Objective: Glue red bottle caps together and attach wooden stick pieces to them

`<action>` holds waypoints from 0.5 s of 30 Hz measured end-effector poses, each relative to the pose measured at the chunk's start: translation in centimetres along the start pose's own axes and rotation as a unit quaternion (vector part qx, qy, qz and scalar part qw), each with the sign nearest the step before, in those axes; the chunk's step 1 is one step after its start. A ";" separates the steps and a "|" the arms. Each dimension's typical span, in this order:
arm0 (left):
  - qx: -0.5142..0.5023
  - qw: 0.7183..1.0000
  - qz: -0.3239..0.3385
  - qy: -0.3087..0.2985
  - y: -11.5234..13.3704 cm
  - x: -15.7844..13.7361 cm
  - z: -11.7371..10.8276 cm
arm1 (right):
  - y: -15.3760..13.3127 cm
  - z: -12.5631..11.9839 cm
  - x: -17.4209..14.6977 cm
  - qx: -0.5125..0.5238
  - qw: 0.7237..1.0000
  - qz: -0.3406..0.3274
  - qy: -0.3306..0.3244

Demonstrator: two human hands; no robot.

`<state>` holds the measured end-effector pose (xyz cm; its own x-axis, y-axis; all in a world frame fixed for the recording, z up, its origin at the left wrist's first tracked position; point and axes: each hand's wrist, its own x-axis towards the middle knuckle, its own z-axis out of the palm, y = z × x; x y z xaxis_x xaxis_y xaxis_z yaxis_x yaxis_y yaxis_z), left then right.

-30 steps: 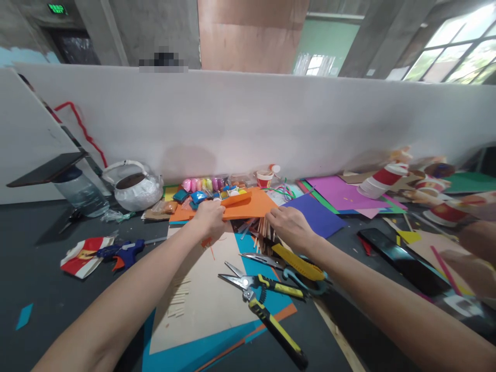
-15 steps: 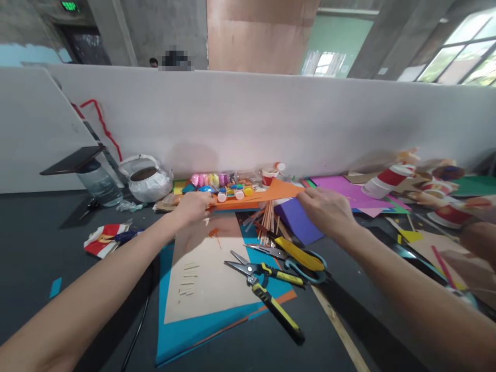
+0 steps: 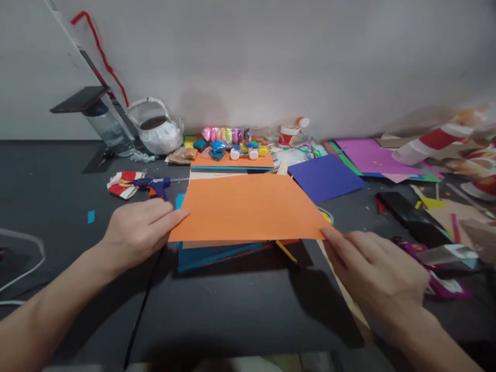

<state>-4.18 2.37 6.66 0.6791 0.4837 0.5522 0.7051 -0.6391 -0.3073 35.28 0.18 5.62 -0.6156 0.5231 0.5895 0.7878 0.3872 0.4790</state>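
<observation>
An orange sheet of paper (image 3: pixel 248 206) is stretched between my two hands above the dark table. My left hand (image 3: pixel 143 227) pinches its near left corner, thumb on top. At the near right corner my right hand (image 3: pixel 380 263) grips the other edge. Beneath the sheet, blue paper (image 3: pixel 209 258) sticks out toward me, and one yellow handle end (image 3: pixel 285 251) shows; the cutting tools there are otherwise hidden. Just beyond my left hand lies a blue glue gun (image 3: pixel 155 185) beside a red and white crumpled piece (image 3: pixel 123 184).
Clay packets (image 3: pixel 217 147) and a small wheeled model (image 3: pixel 250 150) rest on orange paper at the back. A white basket (image 3: pixel 160 135) and a bottle (image 3: pixel 110 132) stand left. A purple-blue sheet (image 3: pixel 325 176), a black phone-like slab (image 3: pixel 414 217) and a red-white cup tower (image 3: pixel 430 144) are right.
Both hands have drawn the orange sheet from the back of the table toward me, lifting it over the blue paper and tools. The view has tilted down.
</observation>
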 end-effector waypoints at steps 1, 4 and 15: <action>-0.011 1.000 -0.005 -0.014 0.6 -1.2 -0.2 | -1.0 0.2 -0.5 0.016 1.000 0.007 -0.026; -0.051 0.997 -0.029 -0.043 2.3 -4.0 -0.2 | -3.4 0.9 -1.1 0.065 0.996 0.009 -0.062; -0.136 0.960 -0.245 -0.006 4.9 -6.9 -2.2 | -6.1 0.8 -0.3 0.216 0.976 -0.021 -0.036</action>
<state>-5.83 -5.39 3.03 0.2833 0.7722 0.5687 0.8623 -0.4647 0.2014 30.71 -1.78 2.00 -0.6569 0.5450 0.5210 0.7071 0.6851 0.1749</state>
